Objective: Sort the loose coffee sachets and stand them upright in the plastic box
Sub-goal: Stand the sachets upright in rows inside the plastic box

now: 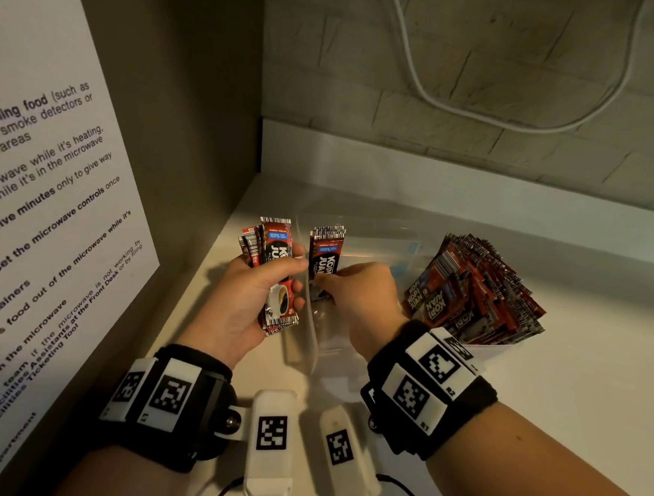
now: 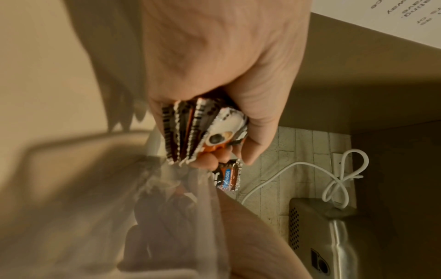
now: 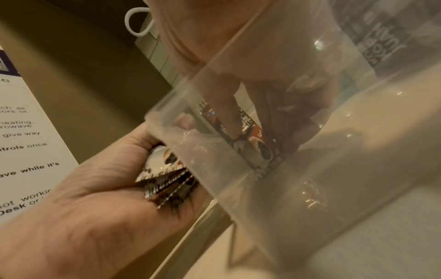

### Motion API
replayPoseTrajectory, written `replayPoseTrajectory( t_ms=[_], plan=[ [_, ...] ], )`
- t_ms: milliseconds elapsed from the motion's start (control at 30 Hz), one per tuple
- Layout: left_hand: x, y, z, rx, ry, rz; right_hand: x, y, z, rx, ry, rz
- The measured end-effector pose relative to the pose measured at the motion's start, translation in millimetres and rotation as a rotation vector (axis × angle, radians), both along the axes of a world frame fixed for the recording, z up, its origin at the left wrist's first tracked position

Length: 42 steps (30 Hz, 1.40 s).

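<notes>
My left hand [image 1: 298, 273] grips a fanned bundle of red and black coffee sachets [image 1: 277, 267] upright, just left of the clear plastic box [image 1: 311, 348]. The left wrist view shows their serrated ends [image 2: 190, 132] poking out of the fist. My right hand [image 1: 326, 283] reaches into the box's left end and pinches a small stack of sachets [image 1: 325, 255] standing there. Through the box wall [image 3: 214, 169] in the right wrist view, a finger [image 3: 229, 117] lies on that stack [image 3: 259, 149]. Several more sachets [image 1: 474, 290] lean together at the box's right end.
The box sits on a white counter [image 1: 580, 385] in a corner. A panel with a printed notice [image 1: 48, 186] closes the left side. A brick wall with a white cable [image 1: 427, 91] runs behind. The left wrist view shows a metal appliance [image 2: 334, 236] further along.
</notes>
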<state>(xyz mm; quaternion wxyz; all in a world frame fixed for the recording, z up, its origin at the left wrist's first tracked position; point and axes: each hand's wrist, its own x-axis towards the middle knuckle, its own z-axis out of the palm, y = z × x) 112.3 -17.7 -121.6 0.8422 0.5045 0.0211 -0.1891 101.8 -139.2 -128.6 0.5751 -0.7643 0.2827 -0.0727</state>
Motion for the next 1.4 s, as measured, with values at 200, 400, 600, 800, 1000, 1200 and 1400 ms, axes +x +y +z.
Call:
replayPoseTrajectory(
  t_ms=[200,400,600,800,1000,1200,1400],
  plan=[
    [0.9,0.2,-0.1,-0.023,0.019,0.019,1.4,-1.7,-1.1,-0.001,0.001,-0.012],
    [1.0,-2.7,3.4,-0.069,0.017,0.056,-4.4,-3.5,2.9,0.003,-0.005,-0.031],
    [1.8,-0.8,5.4,-0.141,0.050,0.105,-12.7,-5.5,28.2,0.219,-0.281,-0.231],
    [-4.6,0.2,9.3,-0.144,-0.073,0.042,-35.8,-0.2,66.5,0.315,-0.346,0.062],
    [-6.6,-2.0,8.9,-0.097,-0.100,0.033,-40.8,14.0,53.3,0.158,-0.182,0.270],
    [0.5,-0.1,6.7,-0.110,0.043,0.178,-34.5,-17.3,56.8,0.227,-0.209,0.034],
    [-0.4,0.4,5.0,-0.062,0.104,0.130,-28.6,-24.8,42.9,0.192,0.070,0.106]
  ],
)
